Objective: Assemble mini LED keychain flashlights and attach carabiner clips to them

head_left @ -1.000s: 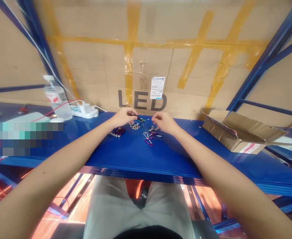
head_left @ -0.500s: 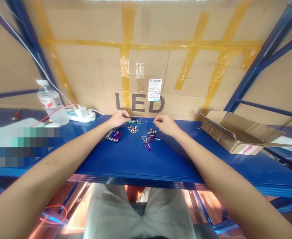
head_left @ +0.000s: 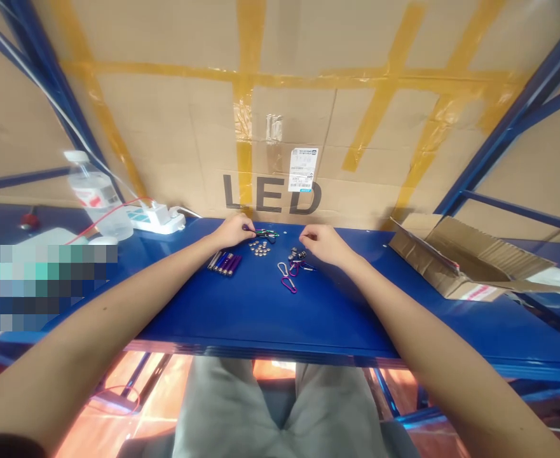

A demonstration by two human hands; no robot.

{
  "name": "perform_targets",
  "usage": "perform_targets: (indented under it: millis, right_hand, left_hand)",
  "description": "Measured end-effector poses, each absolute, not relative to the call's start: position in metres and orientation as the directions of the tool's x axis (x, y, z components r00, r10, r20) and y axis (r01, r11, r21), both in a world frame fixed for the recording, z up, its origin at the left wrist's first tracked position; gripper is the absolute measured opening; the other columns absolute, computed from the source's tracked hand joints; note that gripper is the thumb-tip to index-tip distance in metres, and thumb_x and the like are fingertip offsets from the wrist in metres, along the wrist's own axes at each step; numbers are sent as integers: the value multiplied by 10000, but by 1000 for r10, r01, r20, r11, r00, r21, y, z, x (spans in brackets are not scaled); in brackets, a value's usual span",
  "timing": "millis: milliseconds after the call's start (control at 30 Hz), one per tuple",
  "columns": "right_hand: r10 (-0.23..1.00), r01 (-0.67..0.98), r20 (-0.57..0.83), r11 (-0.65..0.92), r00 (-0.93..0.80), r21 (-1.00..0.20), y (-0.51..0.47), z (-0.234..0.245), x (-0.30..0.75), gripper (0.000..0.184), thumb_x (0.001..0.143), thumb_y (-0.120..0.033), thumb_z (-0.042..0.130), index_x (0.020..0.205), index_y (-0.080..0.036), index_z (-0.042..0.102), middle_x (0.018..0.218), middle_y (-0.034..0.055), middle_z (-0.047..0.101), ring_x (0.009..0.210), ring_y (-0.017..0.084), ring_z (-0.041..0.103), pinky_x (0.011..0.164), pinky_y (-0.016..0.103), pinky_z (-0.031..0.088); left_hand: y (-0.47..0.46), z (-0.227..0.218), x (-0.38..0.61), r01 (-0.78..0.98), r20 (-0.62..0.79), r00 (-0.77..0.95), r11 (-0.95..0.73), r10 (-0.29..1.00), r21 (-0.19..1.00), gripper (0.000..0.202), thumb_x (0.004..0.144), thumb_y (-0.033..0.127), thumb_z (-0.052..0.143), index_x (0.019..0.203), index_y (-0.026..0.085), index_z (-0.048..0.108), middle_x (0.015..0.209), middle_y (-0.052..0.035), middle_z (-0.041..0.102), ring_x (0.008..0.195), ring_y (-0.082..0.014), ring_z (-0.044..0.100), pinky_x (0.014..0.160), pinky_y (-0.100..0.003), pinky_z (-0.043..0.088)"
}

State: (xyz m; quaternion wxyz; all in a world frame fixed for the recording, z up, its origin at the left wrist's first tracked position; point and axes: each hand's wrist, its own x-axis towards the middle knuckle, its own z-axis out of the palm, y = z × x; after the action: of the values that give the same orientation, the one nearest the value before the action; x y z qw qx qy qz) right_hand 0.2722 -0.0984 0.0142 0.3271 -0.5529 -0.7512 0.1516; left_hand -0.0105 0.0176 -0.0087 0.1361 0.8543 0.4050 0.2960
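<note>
My left hand [head_left: 232, 230] rests on the blue shelf [head_left: 260, 312] with fingers curled on a small dark pen-like piece whose green tip [head_left: 263, 233] points right. My right hand [head_left: 321, 242] is closed in a loose pinch just right of a cluster of small metal caps [head_left: 297, 256]; what it holds is too small to make out. Between the hands lie several silver button cells [head_left: 261, 249]. Several small purple and silver tubes [head_left: 225, 262] lie in a row below my left hand. Pink and silver carabiner clips [head_left: 287, 277] lie nearer to me.
An open cardboard box [head_left: 465, 262] sits on the shelf at the right. A water bottle [head_left: 93, 194], a white power strip [head_left: 158, 219] and red cable stand at the left. A large taped carton marked LED [head_left: 270, 127] forms the back wall. Blue rack posts flank both sides.
Both hands stayed by the small parts at the back of the shelf. My left hand has drawn slightly towards me with the green-tipped piece. The camera shifted a little.
</note>
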Motion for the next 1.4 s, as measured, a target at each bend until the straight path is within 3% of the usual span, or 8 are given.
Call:
perform_targets:
  millis: [133, 233, 367, 567, 833, 1067, 1233, 1400]
  right_hand:
    - [934, 707, 313, 338, -172, -621, -104, 12, 269, 159, 835, -278, 559, 766, -179, 663, 684, 12, 648, 627, 156, 572, 593, 273, 424]
    - [929, 715, 305, 360, -212, -599, -103, 13, 264, 151, 849, -234, 540, 771, -182, 658, 736, 24, 679, 658, 155, 592, 611, 266, 429]
    - [897, 787, 271, 437, -349, -434, -90, 23, 258, 144, 841, -169, 548, 751, -183, 660, 749, 35, 689, 655, 156, 576, 617, 273, 410]
    - [885, 708, 322, 464, -337, -532, -81, 27, 265, 179, 867, -219, 518, 772, -183, 665, 755, 27, 694, 675, 165, 595, 641, 284, 436]
    - [904, 747, 324, 416, -279, -519, -96, 23, 280, 141, 830, -214, 565, 772, -175, 687, 764, 44, 707, 709, 176, 618, 668, 292, 451]
    - [940, 673, 270, 339, -210, -657, -107, 29, 257, 164, 847, -222, 549, 774, -170, 687, 716, 40, 700, 672, 173, 636, 627, 285, 462]
    - [900, 708, 344, 427, -269, -563, -116, 22, 246, 169, 845, -198, 545, 758, -179, 688, 766, 32, 712, 695, 166, 619, 645, 284, 447]
    - [911, 687, 337, 403, -238, -605, -125, 20, 259, 173, 846, -225, 549, 749, -183, 686, 748, 17, 701, 693, 160, 610, 652, 281, 446]
  left_hand:
    - [15, -7, -15, 688, 419, 481, -628, 770, 363, 236, 747, 430, 749, 849, 220, 782, 964, -111, 684, 1106, -341, 542, 1034, -480, 403]
    - [-2, 10, -25, 718, 499, 350, -570, 792, 401, 317, 769, 440, 725, 972, 200, 762, 1050, -119, 695, 1115, -334, 550, 1026, -467, 403]
    - [-35, 34, -48, 684, 469, 170, -446, 867, 577, 231, 845, 380, 608, 856, 180, 722, 870, -64, 710, 801, -216, 610, 806, -343, 470]
    - [-54, 42, -48, 659, 188, 523, -534, 831, 530, 130, 753, 294, 643, 789, 221, 745, 757, -8, 710, 688, -182, 615, 655, -287, 429]
    - [-56, 34, -42, 683, 253, 454, -516, 854, 518, 223, 763, 276, 559, 872, 199, 739, 805, -27, 724, 744, -184, 633, 698, -290, 457]
    - [-72, 51, -34, 771, -139, 597, -519, 790, 369, 346, 704, 360, 659, 1007, 222, 755, 925, -14, 758, 775, -175, 663, 680, -259, 430]
    - [-75, 44, -26, 787, -135, 597, -544, 791, 291, 363, 704, 377, 681, 1031, 232, 747, 842, -10, 742, 689, -166, 641, 614, -256, 389]
    - [-75, 34, -12, 725, -66, 658, -607, 750, 325, 287, 731, 322, 673, 986, 218, 754, 834, -20, 744, 677, -164, 634, 640, -264, 399]
